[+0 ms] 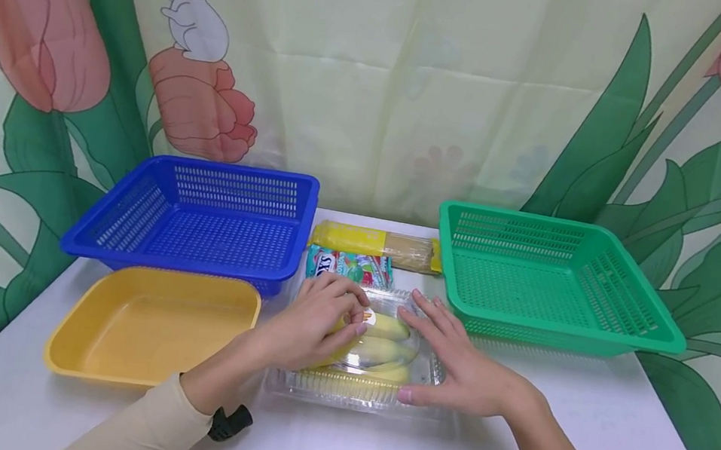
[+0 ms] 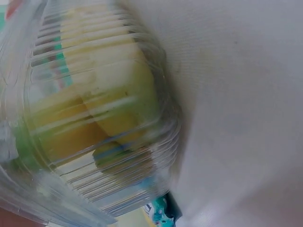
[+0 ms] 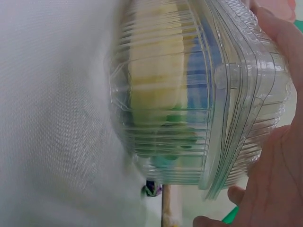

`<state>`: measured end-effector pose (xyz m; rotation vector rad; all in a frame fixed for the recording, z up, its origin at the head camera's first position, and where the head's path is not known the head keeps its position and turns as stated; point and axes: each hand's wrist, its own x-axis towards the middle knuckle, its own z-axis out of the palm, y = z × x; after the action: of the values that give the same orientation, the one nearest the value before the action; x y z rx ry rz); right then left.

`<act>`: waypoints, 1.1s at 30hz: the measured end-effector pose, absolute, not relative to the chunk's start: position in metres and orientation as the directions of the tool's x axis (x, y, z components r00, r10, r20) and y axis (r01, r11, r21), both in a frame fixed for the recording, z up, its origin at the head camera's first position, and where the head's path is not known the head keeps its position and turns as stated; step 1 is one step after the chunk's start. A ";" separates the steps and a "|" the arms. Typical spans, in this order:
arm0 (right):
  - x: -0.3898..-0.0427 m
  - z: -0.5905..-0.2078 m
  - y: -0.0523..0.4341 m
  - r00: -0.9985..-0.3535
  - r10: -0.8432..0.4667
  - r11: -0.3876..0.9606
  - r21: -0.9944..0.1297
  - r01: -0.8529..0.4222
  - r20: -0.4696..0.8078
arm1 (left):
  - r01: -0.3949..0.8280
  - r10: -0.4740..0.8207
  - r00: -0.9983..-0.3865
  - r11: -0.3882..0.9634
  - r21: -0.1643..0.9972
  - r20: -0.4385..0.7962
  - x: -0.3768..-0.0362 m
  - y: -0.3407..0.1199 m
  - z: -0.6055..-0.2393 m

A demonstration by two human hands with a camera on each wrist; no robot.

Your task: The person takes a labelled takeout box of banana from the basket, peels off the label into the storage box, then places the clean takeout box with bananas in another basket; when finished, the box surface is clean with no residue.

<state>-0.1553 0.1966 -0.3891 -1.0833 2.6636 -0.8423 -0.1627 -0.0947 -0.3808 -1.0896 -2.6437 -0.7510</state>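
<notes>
A clear plastic clamshell box (image 1: 352, 391) with ribbed sides stands on the table in front of me, with yellow bananas (image 1: 378, 350) inside. My left hand (image 1: 320, 322) lies over the left part of its lid with bent fingers. Its thumb and forefinger tips are right at a small round white sticker (image 1: 369, 317); I cannot tell whether they pinch it. My right hand (image 1: 461, 367) rests on the right side of the lid, fingers spread and thumb at the front edge. In the right wrist view, a narrow gap shows between the lid rim (image 3: 246, 90) and the lower tray.
Behind the box lie a teal snack bag (image 1: 355, 266) and a long yellow-and-brown packet (image 1: 378, 246). A blue basket (image 1: 184, 263) stands at the back left, a yellow tub (image 1: 141, 382) before it. At the back right is a green basket (image 1: 565, 332), close to the right hand.
</notes>
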 end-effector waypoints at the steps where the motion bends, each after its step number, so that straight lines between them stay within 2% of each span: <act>1: -0.155 -0.389 0.197 -0.730 -0.679 0.582 -0.552 -0.597 0.075 | 0.700 0.605 -0.713 0.601 0.386 0.354 -0.163 -0.095 -0.381; 14: -0.156 -0.390 0.196 -0.734 -0.674 0.584 -0.545 -0.601 0.087 | 0.650 0.542 -0.757 0.567 0.506 0.364 -0.165 -0.095 -0.380; 23: -0.156 -0.390 0.196 -0.734 -0.674 0.586 -0.546 -0.598 0.081 | 0.658 0.521 -0.751 0.537 0.528 0.406 -0.165 -0.096 -0.382; 30: -0.157 -0.391 0.197 -0.730 -0.677 0.583 -0.538 -0.609 0.094 | 0.623 0.412 -0.778 0.414 0.663 0.474 -0.170 -0.103 -0.380; 33: -0.157 -0.392 0.197 -0.731 -0.676 0.586 -0.539 -0.606 0.087 | 0.614 0.403 -0.784 0.391 0.685 0.473 -0.170 -0.107 -0.379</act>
<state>-0.1566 0.1972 -0.3917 -1.0900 2.6823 -0.8375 -0.1697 -0.1072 -0.3792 -0.9022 -2.4199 -1.3418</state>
